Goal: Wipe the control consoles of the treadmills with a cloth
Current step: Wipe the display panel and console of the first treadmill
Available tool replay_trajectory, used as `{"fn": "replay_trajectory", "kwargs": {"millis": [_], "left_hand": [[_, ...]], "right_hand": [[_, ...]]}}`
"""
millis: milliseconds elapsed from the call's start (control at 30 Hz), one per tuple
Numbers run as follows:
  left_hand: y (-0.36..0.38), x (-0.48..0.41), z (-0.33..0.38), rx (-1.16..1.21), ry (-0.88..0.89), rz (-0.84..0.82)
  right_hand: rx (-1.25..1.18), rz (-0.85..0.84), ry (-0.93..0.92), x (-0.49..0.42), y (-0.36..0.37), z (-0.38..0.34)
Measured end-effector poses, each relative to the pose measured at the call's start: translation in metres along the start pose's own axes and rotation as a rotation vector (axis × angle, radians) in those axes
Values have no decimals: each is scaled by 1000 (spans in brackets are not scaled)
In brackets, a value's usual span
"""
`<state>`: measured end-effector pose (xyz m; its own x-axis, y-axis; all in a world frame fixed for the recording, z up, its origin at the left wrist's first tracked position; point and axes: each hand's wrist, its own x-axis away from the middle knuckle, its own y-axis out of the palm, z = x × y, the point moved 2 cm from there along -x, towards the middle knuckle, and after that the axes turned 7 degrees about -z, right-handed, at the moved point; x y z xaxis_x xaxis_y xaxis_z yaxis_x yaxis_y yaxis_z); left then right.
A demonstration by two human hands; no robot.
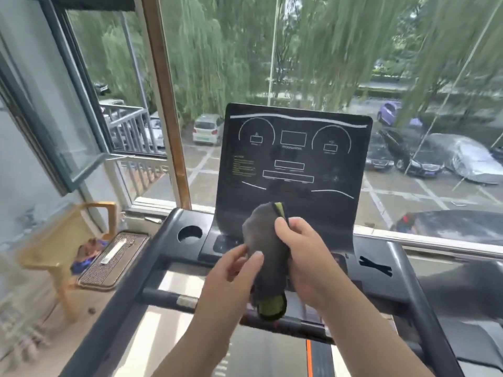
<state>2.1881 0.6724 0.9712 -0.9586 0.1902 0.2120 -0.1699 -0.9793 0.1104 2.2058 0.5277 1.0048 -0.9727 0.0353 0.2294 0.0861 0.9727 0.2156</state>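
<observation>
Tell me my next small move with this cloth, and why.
Probably raise the cloth onto the console and start wiping its display face: left hand and right hand both hold it bunched near the lower edge, and smudges show higher up.

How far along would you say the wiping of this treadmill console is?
Done: nothing clearly; the console panel shows smudges near its lower right. In hand: the left hand pinches and the right hand grips the grey cloth, held bunched before the panel's lower edge; contact with it cannot be told. Left: wiping the panel and around the cup holder.
</observation>
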Motion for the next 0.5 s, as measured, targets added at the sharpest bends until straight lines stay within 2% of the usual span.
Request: {"fn": "replay_trajectory", "kwargs": {"millis": [133,233,333,400,500], "left_hand": [[-3,-80,28,97,-56,-120],[-12,-138,49,241,-185,-198],[-23,-185,65,357,-283,-166],[-31,-215,71,388,-277,-92],[-48,-253,75,413,-250,67]], "right_hand": [[105,-74,-9,-65,14,-18],[132,-148,16,-111,23,-46],[210,-183,59,-150,27,-70],[257,-74,37,-177,25,-81],[390,207,-116,-218,11,-96]]}}
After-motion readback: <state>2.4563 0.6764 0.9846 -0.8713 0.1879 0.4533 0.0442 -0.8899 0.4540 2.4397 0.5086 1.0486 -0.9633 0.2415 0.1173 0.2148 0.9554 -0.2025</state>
